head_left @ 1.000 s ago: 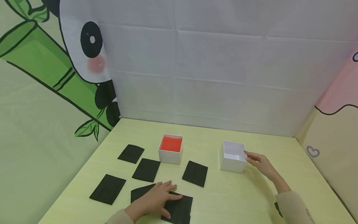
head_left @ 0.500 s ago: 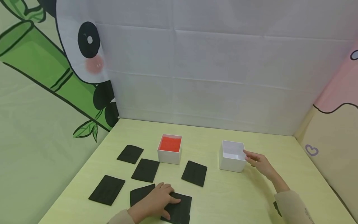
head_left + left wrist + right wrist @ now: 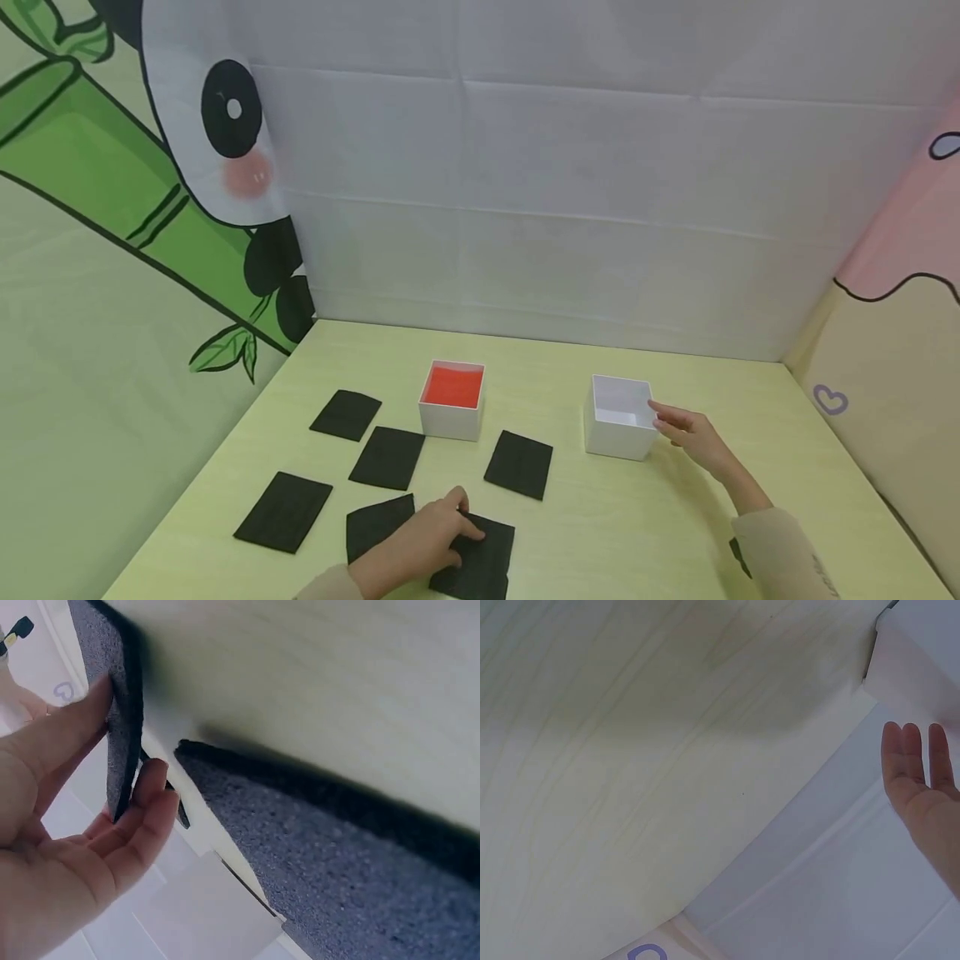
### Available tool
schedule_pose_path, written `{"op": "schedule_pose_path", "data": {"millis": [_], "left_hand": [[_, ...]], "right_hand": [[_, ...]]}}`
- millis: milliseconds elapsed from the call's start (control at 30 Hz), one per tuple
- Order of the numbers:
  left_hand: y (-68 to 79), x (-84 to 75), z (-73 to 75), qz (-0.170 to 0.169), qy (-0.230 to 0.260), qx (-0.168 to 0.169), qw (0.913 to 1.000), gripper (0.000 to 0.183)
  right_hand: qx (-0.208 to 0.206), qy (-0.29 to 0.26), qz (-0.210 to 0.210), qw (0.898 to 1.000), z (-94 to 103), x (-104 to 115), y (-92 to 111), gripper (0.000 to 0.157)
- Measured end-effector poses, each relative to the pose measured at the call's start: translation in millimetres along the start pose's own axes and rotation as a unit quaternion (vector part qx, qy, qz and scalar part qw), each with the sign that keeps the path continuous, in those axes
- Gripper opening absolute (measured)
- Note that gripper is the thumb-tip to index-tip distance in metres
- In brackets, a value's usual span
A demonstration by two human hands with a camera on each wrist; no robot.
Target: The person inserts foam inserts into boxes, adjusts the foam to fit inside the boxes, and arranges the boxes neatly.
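Observation:
My left hand grips the edge of a black foam square at the table's front. In the left wrist view the thumb lies on one side of this foam square and the fingers curl round its other side; its edge is tilted up there. My right hand is at the right side of an open white box, fingertips right at its rim and wall. From the right wrist view, the fingers look straight, beside the white box.
A second white box with a red sheet inside stands at the back middle. Several other black foam squares lie flat around it, one partly under my left forearm and one between the boxes. Patterned cloth walls enclose the table.
My left hand's fingers, spread over the foam square a second ago, have drawn in and curled round its edge. The right hand stays at the white box. The head view has shifted slightly.

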State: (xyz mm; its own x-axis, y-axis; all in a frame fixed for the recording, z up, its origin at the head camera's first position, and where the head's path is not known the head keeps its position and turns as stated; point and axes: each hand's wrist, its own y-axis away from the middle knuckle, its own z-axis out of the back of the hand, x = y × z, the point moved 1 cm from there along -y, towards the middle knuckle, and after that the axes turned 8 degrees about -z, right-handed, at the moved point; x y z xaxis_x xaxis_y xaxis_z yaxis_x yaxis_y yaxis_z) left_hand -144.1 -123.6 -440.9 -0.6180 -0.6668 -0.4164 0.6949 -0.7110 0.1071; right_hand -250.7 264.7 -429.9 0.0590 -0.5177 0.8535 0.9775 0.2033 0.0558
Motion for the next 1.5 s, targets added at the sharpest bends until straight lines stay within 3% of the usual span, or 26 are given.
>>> {"op": "schedule_pose_path", "data": {"millis": [233,367,600,867,967,1200,1500], "left_hand": [[-5.2,5.5,3.0,-0.033,0.068,-0.045,0.9961,0.032],[-8.5,7.0,7.3,-0.045,0.126,-0.077,0.988,0.025],[-14.9,9.7,11.1,-0.064,0.238,-0.132,0.9601,0.021],[-24.1,5.5,20.6,-0.037,0.325,-0.166,0.9304,0.015],[-29.1,4.8,22.4,-0.041,0.327,-0.169,0.9291,0.016],[-39.8,-0.1,25.1,-0.052,0.297,-0.179,0.9365,0.018],[-55.1,-6.8,25.4,-0.057,0.297,-0.21,0.9295,0.023]], "right_hand": [[-0.002,0.001,-0.011,1.0,-0.1,-0.8,1.1,0.044],[0.0,-0.008,-0.006,1.0,0.1,0.1,1.0,0.044],[0.008,-0.007,-0.004,1.0,2.2,-2.4,-2.1,0.044],[0.017,-0.009,0.003,1.0,6.4,-0.7,-7.4,0.044],[0.018,-0.005,0.007,1.0,7.6,0.4,-9.8,0.045],[0.025,-0.023,-0.012,0.999,7.9,0.3,-11.7,0.046],[0.018,-0.049,-0.047,0.998,3.8,-3.2,-11.2,0.049]]}}
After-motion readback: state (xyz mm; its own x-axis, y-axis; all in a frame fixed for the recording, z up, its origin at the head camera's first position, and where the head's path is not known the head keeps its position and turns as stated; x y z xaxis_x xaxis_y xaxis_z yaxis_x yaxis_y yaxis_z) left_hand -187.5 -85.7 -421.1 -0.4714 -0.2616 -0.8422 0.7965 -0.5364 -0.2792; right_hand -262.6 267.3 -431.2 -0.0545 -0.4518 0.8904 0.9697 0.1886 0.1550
